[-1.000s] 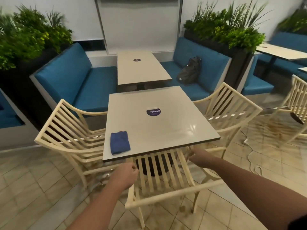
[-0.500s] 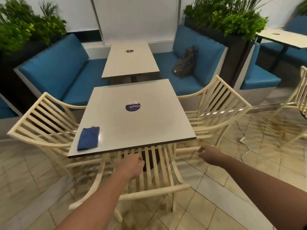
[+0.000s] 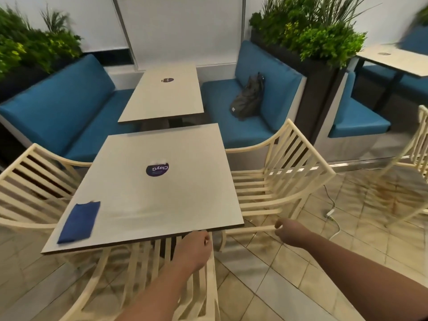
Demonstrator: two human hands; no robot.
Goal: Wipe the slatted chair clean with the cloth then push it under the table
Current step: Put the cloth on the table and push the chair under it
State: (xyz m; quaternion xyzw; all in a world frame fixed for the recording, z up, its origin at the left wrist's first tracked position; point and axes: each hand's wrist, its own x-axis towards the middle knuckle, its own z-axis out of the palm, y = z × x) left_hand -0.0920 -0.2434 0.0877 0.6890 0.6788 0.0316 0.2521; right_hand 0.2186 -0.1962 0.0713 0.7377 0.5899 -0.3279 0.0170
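Now my left hand (image 3: pixel 195 247) curls round the stiff, light-looking slatted chair (image 3: pixel 212 286); right hand (image 3: pixel 290 231) fingers probably pinch its arm.

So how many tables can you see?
3: the near table holding the blue cloth, a second table behind it, a third table far right. More may be hidden.
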